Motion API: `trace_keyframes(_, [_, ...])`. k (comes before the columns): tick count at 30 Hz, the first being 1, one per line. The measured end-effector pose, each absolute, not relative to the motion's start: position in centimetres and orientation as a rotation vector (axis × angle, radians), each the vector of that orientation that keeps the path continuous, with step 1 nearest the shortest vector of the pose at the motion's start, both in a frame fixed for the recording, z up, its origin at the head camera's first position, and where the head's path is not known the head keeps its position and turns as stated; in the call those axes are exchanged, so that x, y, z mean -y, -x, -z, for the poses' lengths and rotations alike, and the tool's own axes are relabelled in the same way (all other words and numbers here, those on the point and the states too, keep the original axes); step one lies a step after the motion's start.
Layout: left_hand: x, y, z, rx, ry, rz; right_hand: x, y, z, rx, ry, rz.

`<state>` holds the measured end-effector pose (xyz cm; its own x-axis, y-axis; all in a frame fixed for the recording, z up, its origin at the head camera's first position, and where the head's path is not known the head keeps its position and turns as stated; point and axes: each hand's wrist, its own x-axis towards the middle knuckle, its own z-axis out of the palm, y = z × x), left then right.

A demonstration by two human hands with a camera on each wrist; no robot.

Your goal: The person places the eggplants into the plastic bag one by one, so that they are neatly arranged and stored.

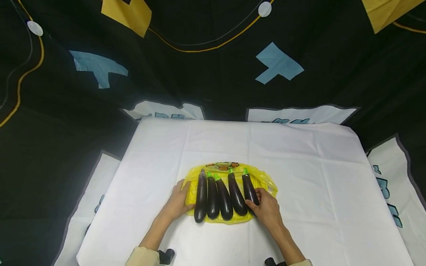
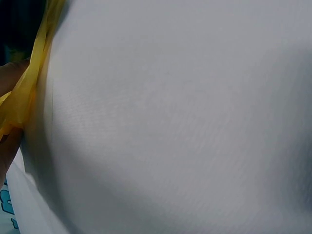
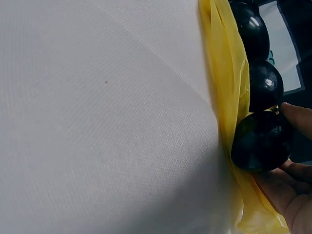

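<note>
Several dark purple eggplants (image 1: 213,199) lie side by side on a yellow plastic bag (image 1: 221,220), mostly with their green stem ends pointing away from me. My right hand (image 1: 267,210) holds the rightmost eggplant (image 1: 249,189), thumb on one side and fingers on the other. That eggplant's rounded end (image 3: 262,141) shows up close in the right wrist view. At the bag's left edge, my left hand (image 1: 178,201) touches the yellow plastic beside the leftmost eggplant (image 1: 200,197), thumb and fingers spread apart. Bag plastic (image 2: 22,102) shows between them in the left wrist view.
A white cloth (image 1: 316,177) covers the table under the bag. Black fabric (image 1: 199,81) with blue and yellow patches hangs behind it. White printed panels (image 1: 396,184) line the sides and back.
</note>
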<state>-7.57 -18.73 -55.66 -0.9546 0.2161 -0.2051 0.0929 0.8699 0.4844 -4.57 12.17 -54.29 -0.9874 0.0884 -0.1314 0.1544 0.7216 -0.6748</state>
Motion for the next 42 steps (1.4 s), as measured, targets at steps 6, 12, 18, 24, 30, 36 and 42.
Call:
trace_keyframes(6, [18.75, 7.60, 55.66, -2.788, -0.240, -0.708, -12.15, 4.60, 54.36, -2.836, -0.208, 1.113])
trace_keyframes(12, [18.81, 7.53, 55.70, -2.793, -0.243, -0.697, -12.03, 4.57, 54.36, -2.837, -0.222, 1.114])
trace_keyframes(18, [18.80, 7.56, 55.70, -2.798, -0.245, -0.703, -11.99, 4.56, 54.47, -2.856, -0.209, 1.113])
trace_keyframes(24, [18.85, 7.54, 55.75, -2.799, -0.252, -0.699, -11.97, 4.63, 54.49, -2.842, -0.222, 1.110])
trace_keyframes(30, [18.90, 7.54, 55.68, -2.789, -0.255, -0.714, -11.92, 4.80, 54.50, -2.835, -0.238, 1.094])
trace_keyframes(36, [18.93, 7.52, 55.63, -2.785, -0.256, -0.711, -11.85, 4.86, 54.68, -2.824, -0.243, 1.087])
trace_keyframes(42, [18.91, 7.53, 55.67, -2.787, -0.261, -0.705, -11.91, 4.81, 54.77, -2.832, -0.231, 1.081])
